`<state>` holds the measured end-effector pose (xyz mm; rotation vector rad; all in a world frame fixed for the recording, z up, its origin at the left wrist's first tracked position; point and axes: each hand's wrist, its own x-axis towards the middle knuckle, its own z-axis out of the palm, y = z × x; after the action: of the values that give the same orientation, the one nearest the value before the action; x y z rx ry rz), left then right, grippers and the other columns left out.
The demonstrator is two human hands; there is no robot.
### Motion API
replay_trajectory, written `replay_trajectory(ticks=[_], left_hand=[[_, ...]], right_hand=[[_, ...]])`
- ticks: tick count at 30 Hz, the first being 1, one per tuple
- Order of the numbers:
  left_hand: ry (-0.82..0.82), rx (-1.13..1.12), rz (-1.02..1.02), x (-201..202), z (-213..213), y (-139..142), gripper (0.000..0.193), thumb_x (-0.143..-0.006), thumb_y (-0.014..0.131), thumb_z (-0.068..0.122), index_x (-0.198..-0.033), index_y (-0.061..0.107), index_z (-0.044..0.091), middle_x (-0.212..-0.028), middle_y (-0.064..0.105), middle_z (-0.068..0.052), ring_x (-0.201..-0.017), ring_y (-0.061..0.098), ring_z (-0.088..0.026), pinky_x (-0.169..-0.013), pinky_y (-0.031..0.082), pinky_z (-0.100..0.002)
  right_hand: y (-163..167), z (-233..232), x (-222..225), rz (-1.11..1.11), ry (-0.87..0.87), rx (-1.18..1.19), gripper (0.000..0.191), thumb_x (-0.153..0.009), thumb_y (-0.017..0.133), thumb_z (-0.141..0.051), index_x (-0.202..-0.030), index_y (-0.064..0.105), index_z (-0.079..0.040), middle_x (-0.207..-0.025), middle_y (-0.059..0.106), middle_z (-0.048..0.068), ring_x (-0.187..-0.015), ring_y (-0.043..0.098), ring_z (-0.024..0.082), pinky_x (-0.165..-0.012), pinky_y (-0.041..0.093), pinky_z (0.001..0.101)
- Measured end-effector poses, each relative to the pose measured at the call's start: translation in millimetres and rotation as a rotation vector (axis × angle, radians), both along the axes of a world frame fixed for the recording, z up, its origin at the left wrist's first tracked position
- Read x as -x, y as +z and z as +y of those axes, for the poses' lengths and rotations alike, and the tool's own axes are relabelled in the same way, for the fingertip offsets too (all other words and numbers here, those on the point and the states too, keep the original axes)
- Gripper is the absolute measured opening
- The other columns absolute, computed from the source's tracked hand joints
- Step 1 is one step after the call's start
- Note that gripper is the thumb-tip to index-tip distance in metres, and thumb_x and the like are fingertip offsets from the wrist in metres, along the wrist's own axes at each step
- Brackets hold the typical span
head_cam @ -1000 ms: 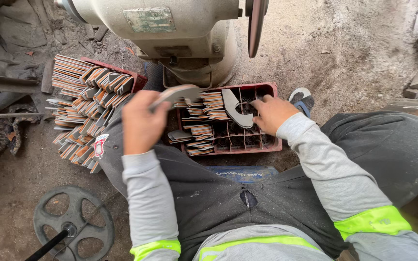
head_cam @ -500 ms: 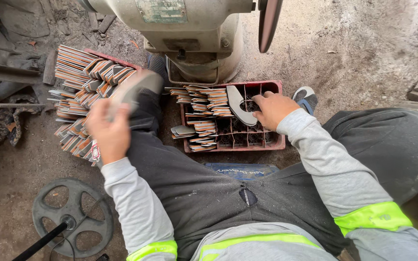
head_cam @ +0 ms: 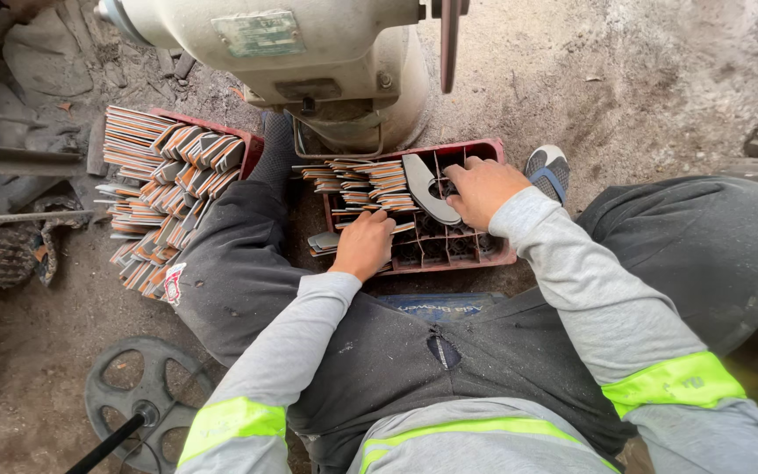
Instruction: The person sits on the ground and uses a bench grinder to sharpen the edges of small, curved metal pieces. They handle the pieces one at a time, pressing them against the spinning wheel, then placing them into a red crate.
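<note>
While the left hand [head_cam: 363,244] rests curled on the stacked pads [head_cam: 363,186] at the red crate's [head_cam: 495,254] near-left edge, the right hand [head_cam: 481,188] at the crate's middle has its fingers clamped on a curved grey pad [head_cam: 423,188]. Behind the crate stands the grinder [head_cam: 309,61]; left of it, more pads [head_cam: 164,189].

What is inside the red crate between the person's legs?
The red crate holds stacked flat metal pieces and empty divider cells. The left hand and right hand cover whatever lies beneath them.
</note>
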<state>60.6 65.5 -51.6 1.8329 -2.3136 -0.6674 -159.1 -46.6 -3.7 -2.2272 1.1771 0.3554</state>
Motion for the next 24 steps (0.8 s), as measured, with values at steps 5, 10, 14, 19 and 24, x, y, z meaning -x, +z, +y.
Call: replay_trajectory(ticks=[5, 10, 14, 19, 24], left_hand=[[0.079, 0.028, 0.141, 3.1, -3.5, 1.2, 0.016, -0.081, 0.075, 0.009, -0.096, 0.072, 0.004, -0.094, 0.066, -0.011, -0.096, 0.064, -0.034, -0.081, 0.053, -0.047], [0.136, -0.023, 0.185, 3.6, -8.2, 5.9, 0.02, -0.084, 0.075, 0.01, -0.103, 0.075, 0.006, -0.097, 0.069, -0.01, -0.097, 0.067, -0.034, -0.084, 0.054, -0.046], [0.106, -0.174, 0.065, 4.8, -10.8, 4.9, 0.014, -0.083, 0.075, 0.012, -0.094, 0.071, 0.003, -0.097, 0.067, -0.015, -0.093, 0.066, -0.038, -0.082, 0.054, -0.049], [0.069, -0.161, -0.035, 11.8, -11.9, 3.3, 0.013, -0.078, 0.069, 0.009, -0.088, 0.065, 0.002, -0.093, 0.067, -0.018, -0.09, 0.067, -0.041, -0.078, 0.054, -0.052], [0.248, -0.198, 0.043, 32.3, -13.6, -0.4, 0.012, -0.085, 0.066, 0.011, -0.093, 0.066, 0.002, -0.099, 0.071, -0.02, -0.089, 0.068, -0.044, -0.083, 0.055, -0.054]], right_hand=[[-5.0, -2.7, -2.9, -0.015, -0.004, -0.017, 0.041, -0.093, 0.065, -0.034, -0.123, 0.064, -0.005, -0.116, 0.066, 0.02, -0.111, 0.065, 0.04, -0.093, 0.054, 0.0511], [-14.4, -6.3, -3.9, 0.031, -0.007, -0.021, 0.041, -0.094, 0.064, -0.034, -0.124, 0.064, -0.006, -0.117, 0.066, 0.019, -0.112, 0.064, 0.039, -0.094, 0.053, 0.0508], [-19.2, -6.3, -3.8, 0.013, -0.015, -0.017, 0.042, -0.093, 0.066, -0.034, -0.124, 0.065, -0.006, -0.117, 0.066, 0.02, -0.112, 0.064, 0.039, -0.094, 0.053, 0.0508], [-20.6, -5.5, -6.0, 0.052, -0.005, -0.033, 0.041, -0.094, 0.065, -0.035, -0.122, 0.065, -0.005, -0.117, 0.066, 0.019, -0.111, 0.065, 0.039, -0.093, 0.054, 0.0506], [-23.1, -7.2, -8.7, 0.075, -0.041, -0.049, 0.042, -0.093, 0.066, -0.035, -0.124, 0.064, -0.007, -0.118, 0.066, 0.019, -0.109, 0.065, 0.04, -0.092, 0.054, 0.0514]])
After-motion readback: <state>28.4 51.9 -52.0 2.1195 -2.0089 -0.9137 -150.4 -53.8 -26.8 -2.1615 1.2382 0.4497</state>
